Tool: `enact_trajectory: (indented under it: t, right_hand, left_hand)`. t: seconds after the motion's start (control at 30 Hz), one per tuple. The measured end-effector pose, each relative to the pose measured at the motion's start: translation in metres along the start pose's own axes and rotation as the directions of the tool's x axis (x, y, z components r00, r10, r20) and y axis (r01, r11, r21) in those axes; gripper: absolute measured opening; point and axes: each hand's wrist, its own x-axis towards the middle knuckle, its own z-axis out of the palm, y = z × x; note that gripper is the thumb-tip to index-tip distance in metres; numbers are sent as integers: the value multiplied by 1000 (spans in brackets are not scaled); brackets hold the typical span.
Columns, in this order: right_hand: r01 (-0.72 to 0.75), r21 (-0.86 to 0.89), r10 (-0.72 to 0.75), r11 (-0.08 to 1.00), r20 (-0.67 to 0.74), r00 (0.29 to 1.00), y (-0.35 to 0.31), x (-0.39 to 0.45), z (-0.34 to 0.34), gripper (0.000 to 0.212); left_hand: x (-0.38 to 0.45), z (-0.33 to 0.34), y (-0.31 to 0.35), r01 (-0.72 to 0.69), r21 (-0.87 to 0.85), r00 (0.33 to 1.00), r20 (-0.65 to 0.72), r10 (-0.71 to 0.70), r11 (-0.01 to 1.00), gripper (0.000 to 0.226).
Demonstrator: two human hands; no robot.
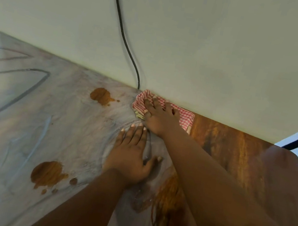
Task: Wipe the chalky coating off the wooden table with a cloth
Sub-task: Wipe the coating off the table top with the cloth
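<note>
Chalk-coated brown wooden table point(22, 131) being wiped at its far edge.
Beside the pale wall point(214, 45), the red-and-white checked cloth point(185, 117) is pressed down by the right hand point(160, 117), fingers spread flat; the left hand point(129, 155) is laid open, flat on the chalky coating.

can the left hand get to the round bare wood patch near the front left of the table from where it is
Probably yes. The left hand lies flat on the grey chalky coating of the wooden table, and the round bare wood patch sits just to its left with nothing between them. The right hand presses the red checked cloth farther back.
</note>
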Motion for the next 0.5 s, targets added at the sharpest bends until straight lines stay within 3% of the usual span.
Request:
enact_trajectory:
  t: [0.17, 0.27, 0.4, 0.5]
  right_hand:
    - [157, -70, -153, 985, 56, 987, 42, -36, 9, 50]
    - [55, -84, -47, 995, 100, 994, 66, -27, -2, 50]
    - [-90, -39, 90, 995, -7, 996, 43, -9, 1, 51]
    - [-46, -40, 46, 998, -9, 999, 32, -25, 5, 51]
  left_hand:
    - [-1, -1, -1, -58, -39, 998, 1, 58, 998, 85]
    - [-2, -2, -1, -48, -48, 999, 5, 48, 998, 87]
    - [-3, -1, 0, -13, -76, 1000, -13, 12, 997, 92]
    - [-4, -2, 1, -6, -99, 1000, -15, 5, 995, 94]
